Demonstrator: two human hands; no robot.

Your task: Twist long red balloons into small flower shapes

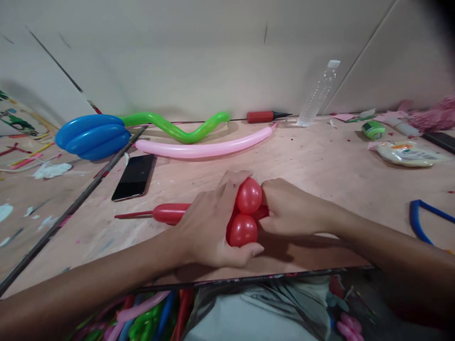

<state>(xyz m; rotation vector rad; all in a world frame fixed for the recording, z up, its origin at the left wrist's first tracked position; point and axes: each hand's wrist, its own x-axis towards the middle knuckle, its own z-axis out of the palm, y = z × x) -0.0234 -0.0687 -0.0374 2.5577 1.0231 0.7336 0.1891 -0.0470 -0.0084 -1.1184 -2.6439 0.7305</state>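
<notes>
A red modelling balloon (249, 196) is held between my hands over the front of the table, with two round bubbles showing side by side. My left hand (209, 227) wraps around it from the left, thumb under the lower bubble. Beyond that hand the balloon's longer inflated part runs left and ends in a thin uninflated tail. My right hand (289, 206) is closed on the balloon at the right of the bubbles, where a narrow red piece enters the fingers. The fingertips of the right hand are partly hidden.
A phone (134, 177), pink balloon (202, 149), green balloon (190, 135) and blue balloons (92, 137) lie behind on the left. A red hand pump (261, 116) and clear bottle (318, 97) are by the wall. A plastic packet (407, 154) and blue strip (419, 222) lie right.
</notes>
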